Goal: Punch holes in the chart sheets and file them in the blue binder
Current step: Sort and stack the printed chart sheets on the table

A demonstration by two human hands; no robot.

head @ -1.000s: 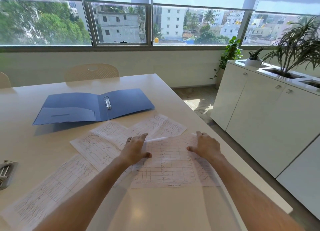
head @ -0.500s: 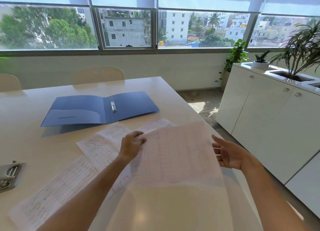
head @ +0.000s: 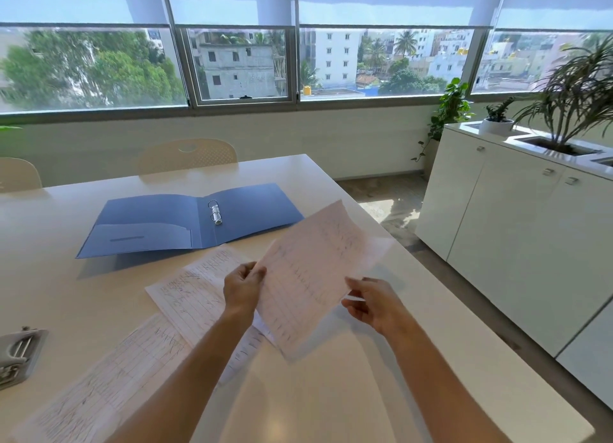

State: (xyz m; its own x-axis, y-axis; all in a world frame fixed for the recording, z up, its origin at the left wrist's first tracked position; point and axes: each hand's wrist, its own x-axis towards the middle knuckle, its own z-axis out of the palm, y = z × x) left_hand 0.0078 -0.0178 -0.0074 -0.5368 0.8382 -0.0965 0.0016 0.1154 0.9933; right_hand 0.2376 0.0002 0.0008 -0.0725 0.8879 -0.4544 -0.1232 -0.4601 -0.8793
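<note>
A chart sheet [head: 311,276] hangs tilted in the air above the table, blurred by motion. My left hand [head: 243,288] pinches its left edge. My right hand [head: 371,301] grips its lower right edge with fingers curled. The blue binder [head: 159,223] lies open and flat farther back on the table, its metal rings [head: 215,212] on the spine. More chart sheets [head: 189,296] lie spread on the table below my left arm, one [head: 109,379] reaching toward the near left. A grey hole punch [head: 18,354] sits at the left edge of view.
The white table [head: 331,393] ends on the right at an edge beside the floor. White cabinets [head: 517,230] with potted plants [head: 570,104] stand to the right. Two cream chairs [head: 187,155] are tucked in at the far side, below the windows.
Both hands lifted one chart sheet off the pile and raised it. The right hand, open half a second ago, now grips the sheet's lower right edge; the sheet has swung tilted.
</note>
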